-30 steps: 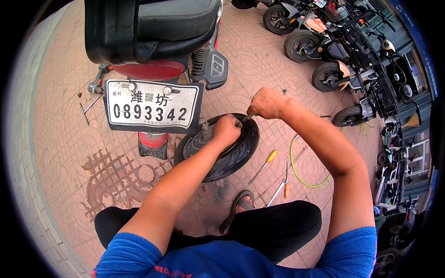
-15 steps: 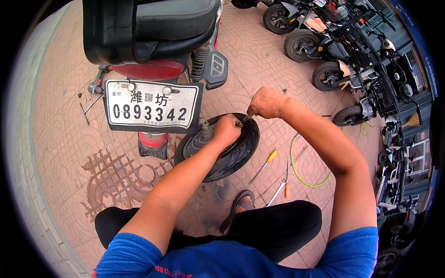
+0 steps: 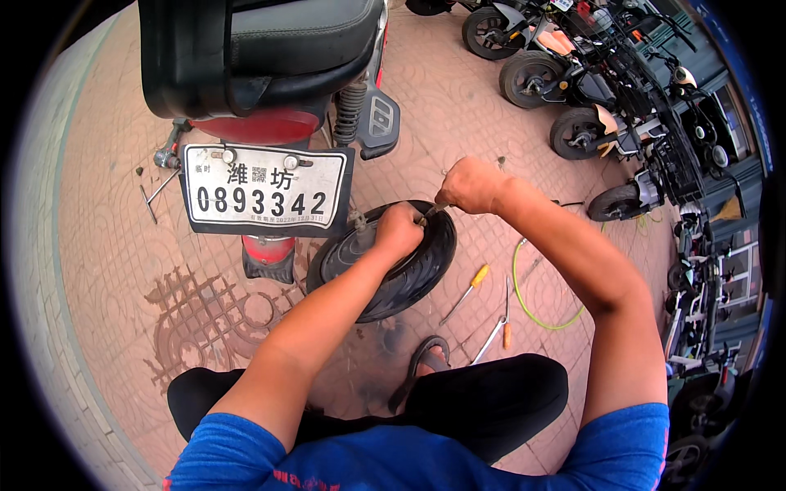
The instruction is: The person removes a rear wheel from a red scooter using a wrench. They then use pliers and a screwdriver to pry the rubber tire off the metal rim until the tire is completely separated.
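Plainly round black tire (image 3: 413,282), grooved, left hand (image 3: 399,230) against it

You've got bright, diffuse daylight, seemingly from above; paving (image 3: 458,98) reads evenly lit, shading soft on your right forearm (image 3: 565,237). Black tire (image 3: 434,266) loses detail in its darks. Fisheye bends the pale left-hand strip (image 3: 45,270), corners go black, far-right scooters (image 3: 700,401) look soft (small and dim down there too).
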Available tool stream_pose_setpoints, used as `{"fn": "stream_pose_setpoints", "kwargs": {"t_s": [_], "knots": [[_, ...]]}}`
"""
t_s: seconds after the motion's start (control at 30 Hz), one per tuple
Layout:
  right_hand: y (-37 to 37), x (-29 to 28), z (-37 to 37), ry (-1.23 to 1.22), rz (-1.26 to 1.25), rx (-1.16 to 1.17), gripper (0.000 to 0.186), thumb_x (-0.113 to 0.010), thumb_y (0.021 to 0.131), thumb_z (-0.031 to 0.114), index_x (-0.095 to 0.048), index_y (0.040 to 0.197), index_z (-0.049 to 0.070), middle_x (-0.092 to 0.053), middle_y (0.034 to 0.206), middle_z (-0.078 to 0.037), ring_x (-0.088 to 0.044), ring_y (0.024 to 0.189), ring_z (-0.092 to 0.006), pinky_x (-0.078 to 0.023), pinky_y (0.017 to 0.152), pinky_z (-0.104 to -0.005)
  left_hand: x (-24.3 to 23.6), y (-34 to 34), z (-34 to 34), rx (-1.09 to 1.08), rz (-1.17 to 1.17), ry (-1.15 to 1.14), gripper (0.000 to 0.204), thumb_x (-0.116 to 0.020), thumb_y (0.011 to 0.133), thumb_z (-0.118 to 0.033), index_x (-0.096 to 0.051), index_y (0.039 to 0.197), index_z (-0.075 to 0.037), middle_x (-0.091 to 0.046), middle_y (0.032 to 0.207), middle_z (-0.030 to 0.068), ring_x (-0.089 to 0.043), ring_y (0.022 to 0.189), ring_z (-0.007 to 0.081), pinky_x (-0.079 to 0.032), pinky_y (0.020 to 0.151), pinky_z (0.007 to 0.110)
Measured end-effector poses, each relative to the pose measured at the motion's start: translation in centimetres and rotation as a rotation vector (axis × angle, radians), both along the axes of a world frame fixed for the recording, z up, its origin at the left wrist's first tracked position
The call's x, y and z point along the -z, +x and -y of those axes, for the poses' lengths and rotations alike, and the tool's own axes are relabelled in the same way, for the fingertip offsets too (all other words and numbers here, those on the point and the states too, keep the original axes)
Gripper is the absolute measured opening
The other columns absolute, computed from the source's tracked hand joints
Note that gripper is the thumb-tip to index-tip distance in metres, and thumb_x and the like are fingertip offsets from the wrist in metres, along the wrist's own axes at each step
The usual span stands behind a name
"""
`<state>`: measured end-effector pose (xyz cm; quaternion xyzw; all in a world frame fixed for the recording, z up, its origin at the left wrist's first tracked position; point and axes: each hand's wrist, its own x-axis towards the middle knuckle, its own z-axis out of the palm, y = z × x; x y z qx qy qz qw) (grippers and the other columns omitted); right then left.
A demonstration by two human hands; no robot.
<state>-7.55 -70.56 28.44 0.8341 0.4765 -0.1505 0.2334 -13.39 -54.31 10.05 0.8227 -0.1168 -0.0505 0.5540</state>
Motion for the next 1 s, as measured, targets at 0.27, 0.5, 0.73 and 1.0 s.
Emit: {"fn": "stream_pose_setpoints", "kwargs": {"t_s": [0.27,0.5,0.73,1.0], "knots": [[-0.2,0.0,0.2,0.082,-0.002,0.016,0.017,-0.070,0.085,0.012,-0.084,0.094,0.018,-0.080,0.088,-0.010,-0.077,0.090,-0.0360,-0.060,0.074,-0.0477,0.4,0.1,0.2,-0.023,0.043,-0.020,0.018,-0.071,0.079,-0.012,-0.082,0.088,-0.001,-0.074,0.093,0.0279,-0.073,0.093,0.0476,-0.057,0.084,0.054],[-2.2,3.7,9.2,1.046,-0.400,1.048,0.034,-0.077,0.099,0.018,-0.078,0.131,0.007,-0.078,0.093,-0.009,-0.072,0.081,-0.0159,-0.059,0.076,-0.0343,0.1,0.5,-1.1,0.053,-0.045,-0.049,0.037,-0.079,0.089,-0.026,-0.081,0.117,-0.002,-0.076,0.118,0.0268,-0.076,0.103,0.0423,-0.058,0.092,0.049],[-8.9,14.1,18.3,0.848,0.474,1.111,0.077,-0.082,0.099,0.032,-0.049,0.160,-0.001,-0.064,0.145,-0.026,-0.064,0.128,-0.0393,-0.051,0.111,-0.0509,-6.0,-4.2,-5.6,0.056,-0.058,0.005,0.067,-0.075,0.099,-0.049,-0.068,0.138,0.006,-0.071,0.136,0.0268,-0.071,0.121,0.0429,-0.053,0.105,0.048],[-13.8,9.0,2.8,1.030,-0.039,0.053,0.086,-0.092,0.077,0.030,-0.057,0.152,0.009,-0.058,0.151,-0.020,-0.054,0.144,-0.0396,-0.040,0.124,-0.0571,-6.9,-16.5,-11.4,0.111,0.611,0.458,0.089,-0.082,0.087,-0.054,-0.055,0.150,0.002,-0.064,0.140,0.0229,-0.064,0.125,0.0424,-0.049,0.110,0.052]]}}
